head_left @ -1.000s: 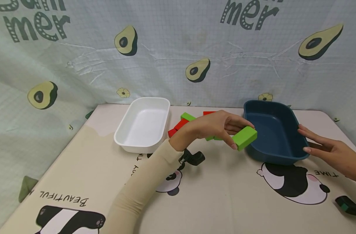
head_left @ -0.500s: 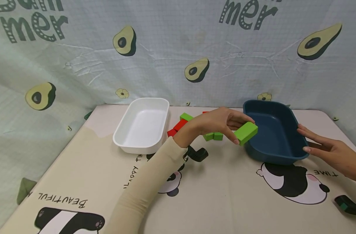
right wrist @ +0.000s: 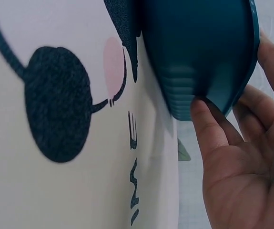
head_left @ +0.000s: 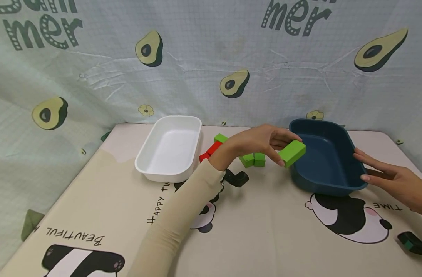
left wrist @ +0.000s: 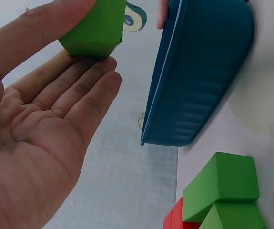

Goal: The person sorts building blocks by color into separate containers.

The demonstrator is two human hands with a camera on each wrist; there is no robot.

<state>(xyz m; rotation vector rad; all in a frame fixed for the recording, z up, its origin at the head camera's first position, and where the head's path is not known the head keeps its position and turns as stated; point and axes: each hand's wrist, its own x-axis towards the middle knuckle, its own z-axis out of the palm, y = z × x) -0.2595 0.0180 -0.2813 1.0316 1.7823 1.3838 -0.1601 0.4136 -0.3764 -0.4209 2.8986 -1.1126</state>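
A bright green rectangular block (head_left: 292,153) is pinched between the thumb and fingers of my left hand (head_left: 257,140). It hangs in the air beside the near left rim of the dark blue tray (head_left: 320,188). In the left wrist view the same green block (left wrist: 97,28) sits above my fingertips, apart from the tray wall (left wrist: 198,71). My right hand (head_left: 392,179) touches the tray's right side with fairly straight fingers. The right wrist view shows its thumb on the outer wall (right wrist: 189,57) and the other fingers near the rim. The tray's visible floor is bare.
A white tray (head_left: 166,175) stands at the left. Between the trays lie green blocks (head_left: 259,159) and red blocks (head_left: 214,147), partly hidden by my left wrist. Black straps or mounts (head_left: 236,179) stick out at the wrists. A printed curtain (head_left: 197,77) hangs behind the table.
My left hand has risen slightly and moved a little away with the green block, uncovering more of the green blocks on the table. The right hand and the blue tray stay in place.
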